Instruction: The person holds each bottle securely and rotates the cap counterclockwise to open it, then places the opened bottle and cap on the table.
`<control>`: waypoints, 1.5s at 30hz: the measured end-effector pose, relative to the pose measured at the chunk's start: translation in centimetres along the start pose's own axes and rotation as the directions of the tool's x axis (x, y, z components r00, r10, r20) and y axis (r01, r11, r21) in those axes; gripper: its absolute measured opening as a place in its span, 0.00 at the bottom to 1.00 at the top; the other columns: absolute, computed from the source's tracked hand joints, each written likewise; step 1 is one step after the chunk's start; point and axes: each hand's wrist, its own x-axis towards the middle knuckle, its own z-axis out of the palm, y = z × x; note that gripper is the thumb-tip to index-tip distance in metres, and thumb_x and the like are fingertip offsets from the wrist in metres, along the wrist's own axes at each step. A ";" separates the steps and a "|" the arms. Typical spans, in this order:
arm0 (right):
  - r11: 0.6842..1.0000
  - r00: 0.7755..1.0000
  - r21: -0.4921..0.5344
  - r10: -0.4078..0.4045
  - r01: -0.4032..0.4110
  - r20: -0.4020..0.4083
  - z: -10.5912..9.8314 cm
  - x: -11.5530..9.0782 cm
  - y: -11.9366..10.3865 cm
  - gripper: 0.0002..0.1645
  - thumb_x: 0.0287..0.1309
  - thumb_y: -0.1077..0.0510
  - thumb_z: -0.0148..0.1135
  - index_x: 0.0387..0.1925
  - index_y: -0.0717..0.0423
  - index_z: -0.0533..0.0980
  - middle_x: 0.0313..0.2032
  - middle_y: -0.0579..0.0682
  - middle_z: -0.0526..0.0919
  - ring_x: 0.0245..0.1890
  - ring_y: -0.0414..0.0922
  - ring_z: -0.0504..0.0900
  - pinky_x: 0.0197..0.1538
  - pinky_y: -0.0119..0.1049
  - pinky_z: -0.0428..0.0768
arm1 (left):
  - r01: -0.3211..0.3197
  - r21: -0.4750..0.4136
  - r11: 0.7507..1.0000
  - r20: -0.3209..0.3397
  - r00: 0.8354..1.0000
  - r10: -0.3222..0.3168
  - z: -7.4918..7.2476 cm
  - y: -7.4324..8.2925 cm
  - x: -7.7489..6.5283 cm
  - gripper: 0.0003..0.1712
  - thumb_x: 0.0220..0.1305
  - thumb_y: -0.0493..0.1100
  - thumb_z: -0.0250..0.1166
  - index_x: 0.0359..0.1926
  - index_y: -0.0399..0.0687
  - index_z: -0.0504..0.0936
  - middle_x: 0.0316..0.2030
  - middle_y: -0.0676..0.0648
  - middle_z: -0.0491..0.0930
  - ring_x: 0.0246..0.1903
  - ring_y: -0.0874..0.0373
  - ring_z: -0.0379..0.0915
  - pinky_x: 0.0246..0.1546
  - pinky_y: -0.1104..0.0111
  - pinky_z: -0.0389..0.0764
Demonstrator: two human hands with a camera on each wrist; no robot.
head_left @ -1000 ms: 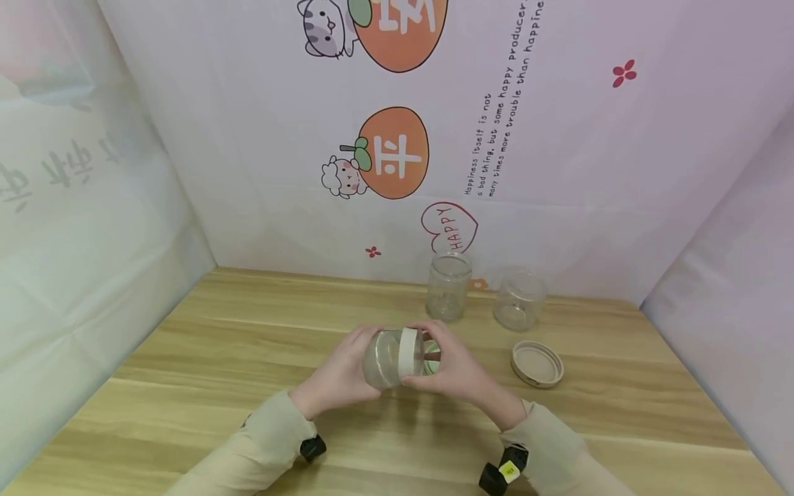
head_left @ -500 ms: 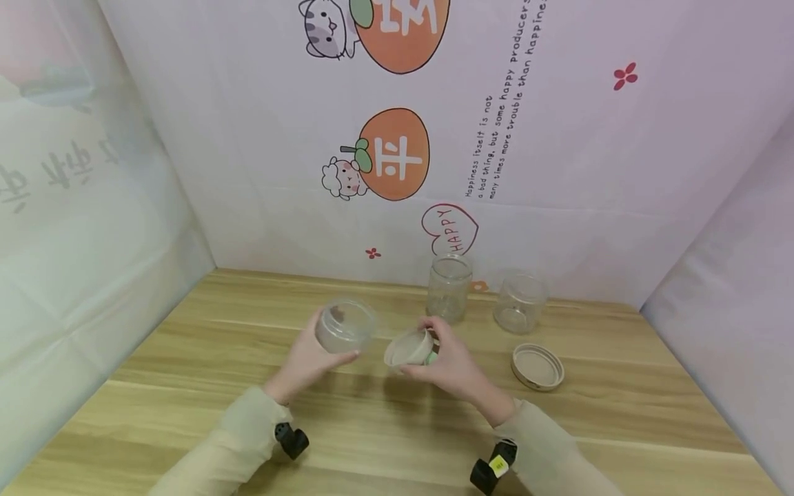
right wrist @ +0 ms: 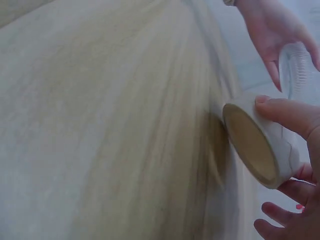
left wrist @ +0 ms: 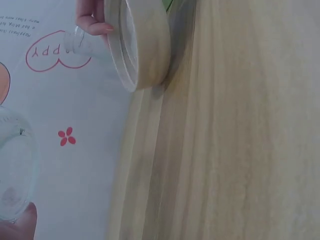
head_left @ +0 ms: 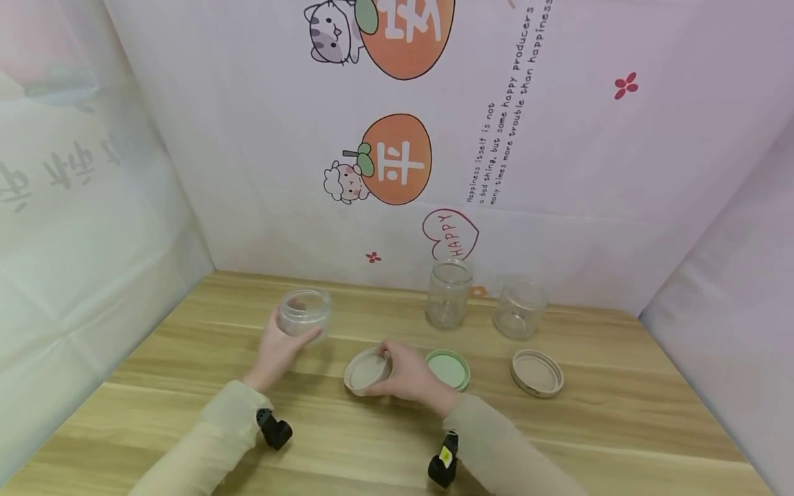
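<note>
My left hand (head_left: pixel 277 350) grips a clear jar (head_left: pixel 305 318) from its left side, its open mouth up, over the left part of the table. In the left wrist view the jar (left wrist: pixel 15 170) shows only at the left edge. Right of it, my right hand (head_left: pixel 406 372) holds a pale screw lid (head_left: pixel 367 370) by the rim between thumb and fingers, its hollow side up. The right wrist view shows the lid (right wrist: pixel 252 142) tilted, with its flat tan top toward the camera. A green lid (head_left: pixel 448 370) lies just beyond my right hand, partly hidden by it.
Two open clear jars, a tall jar (head_left: pixel 449 295) and a wider jar (head_left: pixel 520 307), stand at the back by the printed cloth wall (head_left: pixel 298 227). A beige lid (head_left: pixel 537 373) lies hollow side up on the wooden table (head_left: pixel 620 413). White cloth sides flank the table.
The lid has come off the jar. My left hand has carried the jar left and turned it upright, while my right hand has brought the lid left and lower, uncovering the green lid.
</note>
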 end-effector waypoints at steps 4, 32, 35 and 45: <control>1.000 0.999 -0.023 -0.008 0.009 0.037 0.8 0.6 -0.3 0.34 0.33 0.47 0.79 0.39 0.58 0.72 0.33 0.49 0.79 0.32 0.40 0.72 0.36 0.31 0.73 | -0.008 -0.008 1.000 -0.008 1.000 0.008 -0.2 -0.2 0.4 0.46 0.51 0.39 0.71 0.67 0.38 0.56 0.61 0.37 0.65 0.58 0.45 0.63 0.61 0.54 0.64; 0.998 0.988 0.004 -0.062 0.063 0.141 0.9 0.5 -1.2 0.51 0.36 0.52 0.79 0.62 0.59 0.64 0.57 0.57 0.75 0.57 0.56 0.72 0.58 0.50 0.73 | 0.009 0.002 1.000 0.012 1.000 -0.009 0.4 0.0 2.4 0.50 0.53 0.44 0.71 0.69 0.39 0.50 0.61 0.36 0.63 0.60 0.43 0.62 0.63 0.52 0.63; 0.997 0.991 0.064 -0.049 0.042 0.125 -0.5 -0.2 -1.0 0.53 0.39 0.52 0.78 0.65 0.60 0.61 0.61 0.60 0.70 0.60 0.57 0.70 0.60 0.53 0.71 | 0.025 0.021 0.999 0.041 0.999 -0.026 0.9 0.1 3.0 0.52 0.53 0.47 0.71 0.70 0.41 0.49 0.62 0.37 0.62 0.61 0.42 0.61 0.63 0.50 0.63; 0.994 1.000 0.110 -0.002 0.004 -0.020 -6.3 -4.5 0.8 0.48 0.45 0.50 0.74 0.65 0.59 0.62 0.62 0.61 0.69 0.61 0.61 0.68 0.61 0.59 0.68 | 0.009 0.048 0.999 0.078 0.997 -0.013 4.6 1.5 5.6 0.52 0.46 0.43 0.75 0.67 0.37 0.54 0.62 0.36 0.64 0.60 0.41 0.62 0.63 0.51 0.65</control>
